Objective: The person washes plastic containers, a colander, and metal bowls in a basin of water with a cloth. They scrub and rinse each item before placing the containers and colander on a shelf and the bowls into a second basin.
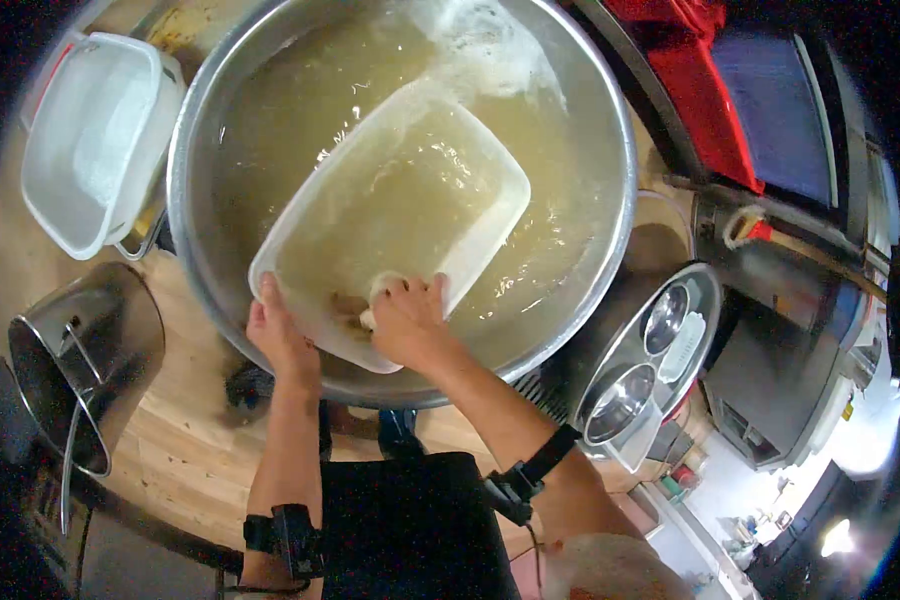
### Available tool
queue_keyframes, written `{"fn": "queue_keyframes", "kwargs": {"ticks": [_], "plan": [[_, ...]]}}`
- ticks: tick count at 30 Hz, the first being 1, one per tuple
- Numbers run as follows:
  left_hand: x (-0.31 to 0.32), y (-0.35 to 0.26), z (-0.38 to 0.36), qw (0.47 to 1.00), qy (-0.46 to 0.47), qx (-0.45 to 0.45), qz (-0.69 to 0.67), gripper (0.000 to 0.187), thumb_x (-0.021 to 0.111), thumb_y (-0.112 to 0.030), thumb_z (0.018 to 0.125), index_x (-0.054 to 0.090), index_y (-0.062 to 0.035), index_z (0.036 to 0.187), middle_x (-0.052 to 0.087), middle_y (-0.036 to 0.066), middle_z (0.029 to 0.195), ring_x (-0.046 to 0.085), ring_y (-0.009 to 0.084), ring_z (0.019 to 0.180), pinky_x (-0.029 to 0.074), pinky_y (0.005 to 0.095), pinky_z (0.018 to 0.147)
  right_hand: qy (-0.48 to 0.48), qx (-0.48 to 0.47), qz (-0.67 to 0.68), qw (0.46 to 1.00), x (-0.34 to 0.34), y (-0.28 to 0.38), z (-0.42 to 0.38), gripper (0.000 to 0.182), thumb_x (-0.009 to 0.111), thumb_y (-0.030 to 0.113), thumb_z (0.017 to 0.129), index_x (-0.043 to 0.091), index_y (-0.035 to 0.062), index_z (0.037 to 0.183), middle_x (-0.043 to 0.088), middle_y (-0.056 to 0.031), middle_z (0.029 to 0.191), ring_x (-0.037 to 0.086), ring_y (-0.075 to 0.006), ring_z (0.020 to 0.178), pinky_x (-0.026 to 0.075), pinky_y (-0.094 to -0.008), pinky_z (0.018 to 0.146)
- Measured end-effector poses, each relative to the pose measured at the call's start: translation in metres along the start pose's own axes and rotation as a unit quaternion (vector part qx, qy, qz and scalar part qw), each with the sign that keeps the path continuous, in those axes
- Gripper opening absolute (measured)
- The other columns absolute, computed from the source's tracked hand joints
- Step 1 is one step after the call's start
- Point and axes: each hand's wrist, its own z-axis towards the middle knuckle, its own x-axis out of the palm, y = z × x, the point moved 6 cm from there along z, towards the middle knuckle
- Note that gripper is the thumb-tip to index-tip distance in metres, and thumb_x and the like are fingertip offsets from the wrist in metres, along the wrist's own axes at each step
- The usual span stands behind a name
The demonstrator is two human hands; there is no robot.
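A white plastic tub (490, 235) lies tilted in cloudy water inside a large round metal basin (607, 275). My left hand (282, 330) grips the tub's near left corner, fingers curled over the rim. Inside the tub's near end, my right hand (410, 315) is closed over a pale, soft-looking wad (382, 284), pressed close to the wall. Most of the wad is hidden under my fingers, and I cannot tell whether it is a cloth or a sponge. White foam (495, 45) floats at the basin's far side.
Another white tub (95, 140) stands at the upper left. Below it, a tall metal pot (120, 320) lies tipped on the wooden floor (185, 450). To the right, a metal basin (708, 300) holds steel bowls (620, 402). A wooden-handled brush (745, 228) rests beyond it.
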Motion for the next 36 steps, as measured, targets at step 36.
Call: {"fn": "queue_keyframes", "kwargs": {"ticks": [36], "plan": [[0.045, -0.179, -0.175, 0.432, 0.252, 0.655, 0.566, 0.016, 0.061, -0.006, 0.063, 0.053, -0.0093, 0.078, 0.05, 0.006, 0.077, 0.048, 0.0264, 0.072, 0.039, 0.0368, 0.065, 0.103, 0.072, 0.562, 0.817, 0.078, -0.066, -0.125, 0.037, 0.06, 0.015, 0.069, 0.058, 0.0054, 0.105, 0.061, -0.005, 0.081, 0.055, -0.0187, 0.073, 0.043, -0.0319, 0.064]]}}
